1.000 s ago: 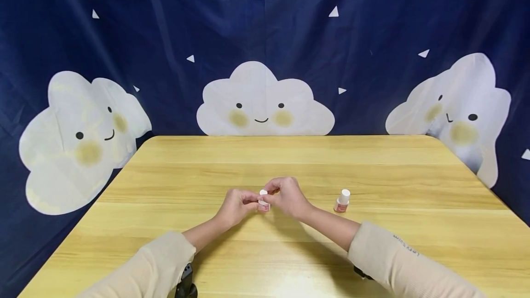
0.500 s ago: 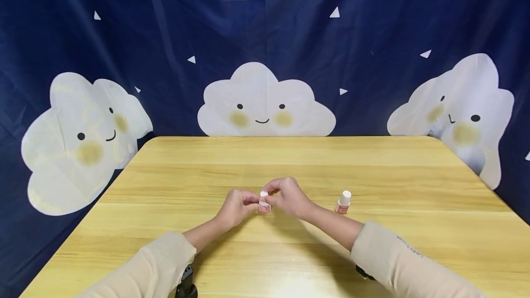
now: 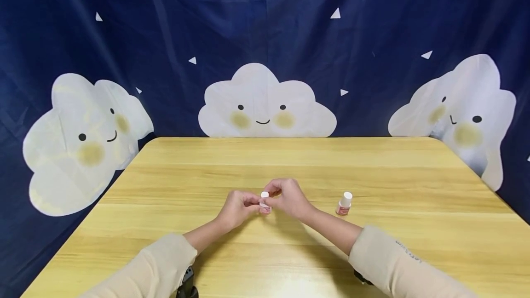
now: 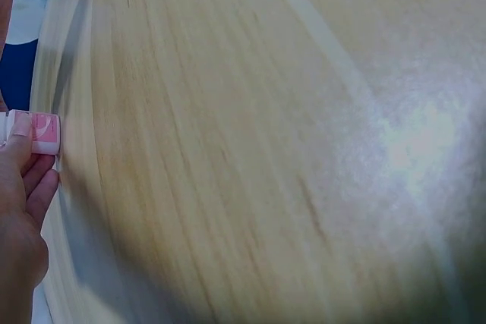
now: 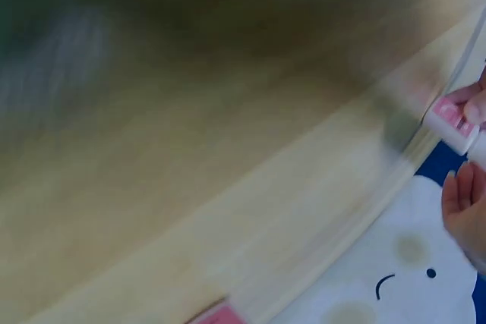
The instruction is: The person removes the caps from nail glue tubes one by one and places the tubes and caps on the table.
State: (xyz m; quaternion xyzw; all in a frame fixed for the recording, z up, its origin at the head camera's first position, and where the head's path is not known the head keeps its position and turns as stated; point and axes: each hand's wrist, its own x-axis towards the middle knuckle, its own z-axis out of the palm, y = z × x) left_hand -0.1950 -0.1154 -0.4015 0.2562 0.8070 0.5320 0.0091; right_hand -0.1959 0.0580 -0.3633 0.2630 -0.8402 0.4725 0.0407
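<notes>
In the head view a small white bottle with a pink label stands upright near the table's middle. My left hand grips its body between thumb and fingers. From the other side my right hand pinches the white cap, its fingers covering part of it. The left wrist view shows the thumb pressed on the pink label of this bottle. In the right wrist view, the fingers of my right hand are at the cap end, beside the bottle.
A second, matching bottle with its white cap on stands upright to the right of my right hand. The wooden table ends at a dark blue curtain printed with smiling clouds.
The head view has shifted very slightly. Both hands keep their hold on the same bottle at the same place, and the second bottle stays where it stood.
</notes>
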